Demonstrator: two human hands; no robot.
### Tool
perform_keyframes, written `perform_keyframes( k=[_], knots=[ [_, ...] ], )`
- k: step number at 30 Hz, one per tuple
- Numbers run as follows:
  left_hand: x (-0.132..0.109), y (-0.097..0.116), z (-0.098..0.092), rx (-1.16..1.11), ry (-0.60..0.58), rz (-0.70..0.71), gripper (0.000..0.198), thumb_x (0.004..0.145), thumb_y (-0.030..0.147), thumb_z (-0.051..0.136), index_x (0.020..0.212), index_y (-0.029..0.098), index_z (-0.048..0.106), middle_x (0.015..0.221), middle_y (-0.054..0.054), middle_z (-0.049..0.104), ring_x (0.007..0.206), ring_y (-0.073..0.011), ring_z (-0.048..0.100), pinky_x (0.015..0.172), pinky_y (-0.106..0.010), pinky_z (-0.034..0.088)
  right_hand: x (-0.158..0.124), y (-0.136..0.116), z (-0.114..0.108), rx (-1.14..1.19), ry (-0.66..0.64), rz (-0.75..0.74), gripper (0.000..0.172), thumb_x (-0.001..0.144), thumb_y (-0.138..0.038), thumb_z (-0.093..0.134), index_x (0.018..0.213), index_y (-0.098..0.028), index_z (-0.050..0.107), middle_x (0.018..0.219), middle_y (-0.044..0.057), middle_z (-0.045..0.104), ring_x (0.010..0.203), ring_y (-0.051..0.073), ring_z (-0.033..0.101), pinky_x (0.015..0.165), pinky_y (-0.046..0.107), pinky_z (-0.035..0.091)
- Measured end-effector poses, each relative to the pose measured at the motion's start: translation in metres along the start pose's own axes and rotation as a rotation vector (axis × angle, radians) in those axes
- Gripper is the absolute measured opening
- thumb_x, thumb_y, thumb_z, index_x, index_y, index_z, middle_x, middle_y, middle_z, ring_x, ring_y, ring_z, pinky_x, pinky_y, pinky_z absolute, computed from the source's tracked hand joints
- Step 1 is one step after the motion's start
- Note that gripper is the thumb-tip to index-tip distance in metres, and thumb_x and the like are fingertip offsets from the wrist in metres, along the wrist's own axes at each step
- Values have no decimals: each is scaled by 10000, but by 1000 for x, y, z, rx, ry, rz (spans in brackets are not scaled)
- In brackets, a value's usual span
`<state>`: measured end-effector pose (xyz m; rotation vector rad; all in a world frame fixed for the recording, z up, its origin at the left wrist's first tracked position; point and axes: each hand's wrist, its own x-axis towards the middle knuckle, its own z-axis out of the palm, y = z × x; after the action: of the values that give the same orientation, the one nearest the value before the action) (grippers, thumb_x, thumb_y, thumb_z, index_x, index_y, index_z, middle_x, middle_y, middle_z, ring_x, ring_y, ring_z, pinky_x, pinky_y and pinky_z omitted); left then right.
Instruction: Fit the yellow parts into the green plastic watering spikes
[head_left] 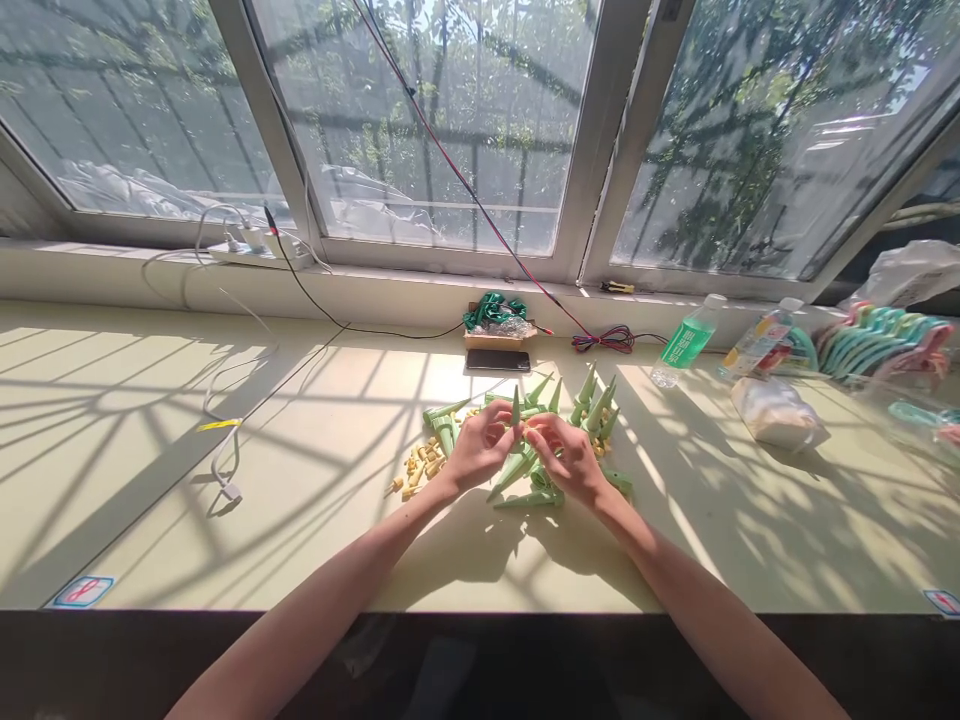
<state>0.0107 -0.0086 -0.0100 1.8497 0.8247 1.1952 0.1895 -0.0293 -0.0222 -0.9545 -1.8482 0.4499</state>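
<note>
My left hand (482, 447) is closed on a pale green cone (516, 404), which stands point up between the fingertips. My right hand (567, 456) meets it from the other side, its fingers pinched close to the cone's base. Something small and yellowish may be in that pinch, but it is too small to make out. Around and beneath both hands lies a pile of similar green cones (512, 470). Small yellow peg-like pieces (421, 466) are heaped left of my left hand, and more show behind my right hand.
Behind the pile are a dark phone (498, 360) and a small box (496, 341) with green material. A green-labelled bottle (688, 342), another bottle (761, 338), a white packet (778, 413) and pastel hangers (885, 345) stand right. A white cable (225, 470) lies left.
</note>
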Motion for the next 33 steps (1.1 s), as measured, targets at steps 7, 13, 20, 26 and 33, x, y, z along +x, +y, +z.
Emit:
perform_keyframes(
  k=[7,13,20,26,33],
  knots=[
    [6,-1,-2,-149,51,-164,339,843,460,660,973,170,541,841,-37,659,642,-128,643,496,-203,492,1,-3,-3,-7,-24,-30,207,944,-302,547,1132,-236,603,990,76,701,711,174,655,646,337,572],
    [7,5,-2,-160,48,-186,361,818,450,691,962,157,537,802,-28,639,549,-84,566,427,-172,433,0,3,-3,-11,-22,-56,185,951,-298,549,1108,-221,609,1046,70,688,740,159,647,710,340,566],
    [7,4,-2,-137,41,-195,356,834,467,665,957,157,538,792,-23,637,546,-90,576,441,-188,443,0,10,1,41,-9,-20,172,953,-325,545,1057,-205,612,991,57,687,627,123,614,585,280,540],
    [7,4,-2,-127,41,-191,345,834,452,672,952,162,528,784,-7,619,555,-91,578,457,-193,449,0,11,1,32,-12,-27,175,957,-324,530,1048,-203,617,847,31,673,569,124,584,556,280,513],
    [3,-3,1,-60,-20,-130,277,877,406,629,971,169,521,851,-38,646,706,-156,675,563,-231,519,2,12,-2,-15,-25,-48,224,977,-372,488,922,-202,624,624,-7,591,504,129,535,504,267,455]
  ],
)
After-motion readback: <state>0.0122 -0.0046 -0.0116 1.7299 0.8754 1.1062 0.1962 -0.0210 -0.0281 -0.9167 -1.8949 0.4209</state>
